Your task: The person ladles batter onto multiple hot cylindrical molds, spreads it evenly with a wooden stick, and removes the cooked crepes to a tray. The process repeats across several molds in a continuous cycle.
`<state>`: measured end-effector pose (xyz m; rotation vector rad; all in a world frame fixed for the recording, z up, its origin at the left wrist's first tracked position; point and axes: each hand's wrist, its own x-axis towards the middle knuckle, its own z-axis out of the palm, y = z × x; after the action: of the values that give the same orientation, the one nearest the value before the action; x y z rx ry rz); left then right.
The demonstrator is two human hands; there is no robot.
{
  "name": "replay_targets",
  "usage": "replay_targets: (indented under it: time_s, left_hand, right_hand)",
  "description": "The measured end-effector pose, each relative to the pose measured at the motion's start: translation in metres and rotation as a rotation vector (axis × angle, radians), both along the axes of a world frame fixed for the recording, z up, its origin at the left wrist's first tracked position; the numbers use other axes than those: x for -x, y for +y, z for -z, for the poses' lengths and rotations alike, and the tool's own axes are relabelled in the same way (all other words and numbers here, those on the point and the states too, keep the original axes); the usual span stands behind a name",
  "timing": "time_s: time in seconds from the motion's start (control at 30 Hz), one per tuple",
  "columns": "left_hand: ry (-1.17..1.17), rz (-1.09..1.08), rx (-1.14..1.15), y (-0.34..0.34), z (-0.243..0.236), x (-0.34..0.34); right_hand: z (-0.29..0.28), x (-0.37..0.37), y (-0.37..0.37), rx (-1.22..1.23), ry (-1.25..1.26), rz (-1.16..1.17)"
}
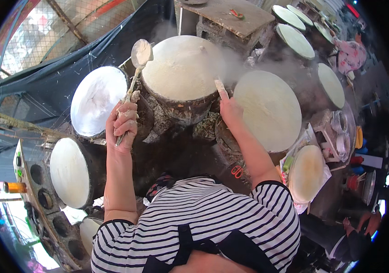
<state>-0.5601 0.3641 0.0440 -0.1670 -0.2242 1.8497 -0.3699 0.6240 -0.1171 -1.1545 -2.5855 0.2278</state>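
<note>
My left hand (pixel 122 120), batter on its fingers, grips a long handle with a batter-coated ladle (pixel 141 53) at its top, held between a white-coated left griddle (pixel 98 98) and the cream-covered middle griddle (pixel 181 63). My right hand (pixel 230 109) holds a short, light flat tool (pixel 220 87) at the middle griddle's right edge, beside the right griddle (pixel 267 109), which has a pale layer on it. Steam hangs over the right side of the middle griddle and blurs that area.
More griddles (pixel 294 41) stand at upper right near a person in pink floral (pixel 349 54). Another griddle (pixel 68 173) is lower left, a tanned round stack (pixel 306 173) and red scissors (pixel 237 171) lower right, a board (pixel 226 11) behind, dark tarp (pixel 35 68) left, another person (pixel 354 236) bottom right.
</note>
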Motion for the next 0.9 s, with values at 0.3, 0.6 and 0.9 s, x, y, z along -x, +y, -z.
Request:
replay_targets:
  time_s: [0.3, 0.6, 0.9]
  left_hand:
    - [0.042, -0.114, -0.041, -0.065, 0.012, -0.028]
    - [-0.004, -0.370, -0.041, -0.180, 0.010, -0.102]
    - [0.340, -1.040, 0.549, -0.312, 0.010, -0.287]
  right_hand:
    - [-0.003, -0.027, -0.028, -0.019, -0.131, -0.111]
    - [-0.012, -0.032, -0.046, 0.124, -0.075, -0.133]
    - [-0.076, -0.035, -0.331, 0.941, 0.402, -1.174]
